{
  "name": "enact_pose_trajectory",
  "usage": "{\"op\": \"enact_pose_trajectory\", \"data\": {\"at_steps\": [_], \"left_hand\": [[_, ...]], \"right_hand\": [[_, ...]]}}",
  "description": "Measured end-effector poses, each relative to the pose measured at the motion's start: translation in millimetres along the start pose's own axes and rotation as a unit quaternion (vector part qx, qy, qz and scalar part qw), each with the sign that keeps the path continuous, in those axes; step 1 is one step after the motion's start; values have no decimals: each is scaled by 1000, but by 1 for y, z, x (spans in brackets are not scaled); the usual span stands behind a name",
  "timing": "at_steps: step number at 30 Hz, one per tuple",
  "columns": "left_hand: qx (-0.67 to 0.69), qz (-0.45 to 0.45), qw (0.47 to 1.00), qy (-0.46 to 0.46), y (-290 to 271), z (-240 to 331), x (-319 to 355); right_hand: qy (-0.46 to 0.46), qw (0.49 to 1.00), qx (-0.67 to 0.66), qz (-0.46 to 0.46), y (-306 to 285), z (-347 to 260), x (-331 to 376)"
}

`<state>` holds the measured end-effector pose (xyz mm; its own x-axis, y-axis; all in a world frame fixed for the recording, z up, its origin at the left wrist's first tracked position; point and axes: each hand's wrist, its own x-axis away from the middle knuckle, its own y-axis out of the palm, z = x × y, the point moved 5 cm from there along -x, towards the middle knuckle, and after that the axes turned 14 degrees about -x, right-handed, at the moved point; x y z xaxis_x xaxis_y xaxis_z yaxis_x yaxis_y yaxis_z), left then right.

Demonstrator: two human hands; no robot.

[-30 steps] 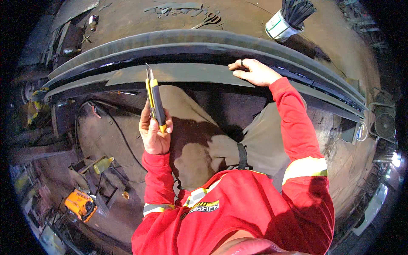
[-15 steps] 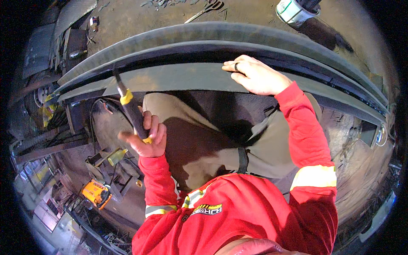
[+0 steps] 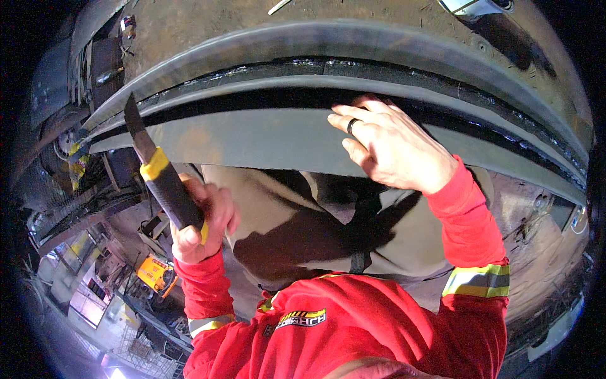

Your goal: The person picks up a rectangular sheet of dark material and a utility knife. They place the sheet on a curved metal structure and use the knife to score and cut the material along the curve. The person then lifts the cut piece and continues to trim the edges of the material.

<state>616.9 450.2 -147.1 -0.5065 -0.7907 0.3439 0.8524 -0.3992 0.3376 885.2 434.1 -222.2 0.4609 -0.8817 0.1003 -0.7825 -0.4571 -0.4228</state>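
A long grey steel beam (image 3: 265, 136) curves across the picture in front of my knees, with a dark channel running along it. My left hand (image 3: 205, 218) is closed round the black-and-yellow handle of a knife (image 3: 159, 183). Its dark pointed blade sticks up and away, its tip over the beam's left part in the picture. On the near flange lies my right hand (image 3: 394, 142), a dark ring on one finger. It holds nothing that I can see; its fingers are a little apart and reach to the edge of the dark channel, where shadow partly hides the fingertips.
At the far right stands a white container (image 3: 470, 9), partly cut off. A small can (image 3: 128, 26) lies far left among dark metal pieces. A yellow-orange machine (image 3: 156, 275) sits at the lower left. Black seams with shiny spots run along the beam.
The whole view has shifted. My left hand has come nearer and left with the knife, which looks larger. My right hand stays on the beam, its fingers tilted further over the channel's edge.
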Motion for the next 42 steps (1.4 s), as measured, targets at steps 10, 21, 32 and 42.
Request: {"op": "enact_pose_trajectory", "data": {"at_steps": [10, 21, 32, 42], "left_hand": [[-653, -19, 753, -81, 39, 42, -1], [-759, -78, 645, 49, 88, 36, -62], [-782, -102, 614, 34, 96, 11, -92], [-784, -91, 613, 32, 102, 4, -100]], "right_hand": [[-10, 1000, 19, 19, 1, 1, 2], [13, 1000, 3, 2, 0, 0, 3], [-23, 999, 11, 42, 2, 4, 9], [-16, 999, 13, 45, 0, 6, 10]]}}
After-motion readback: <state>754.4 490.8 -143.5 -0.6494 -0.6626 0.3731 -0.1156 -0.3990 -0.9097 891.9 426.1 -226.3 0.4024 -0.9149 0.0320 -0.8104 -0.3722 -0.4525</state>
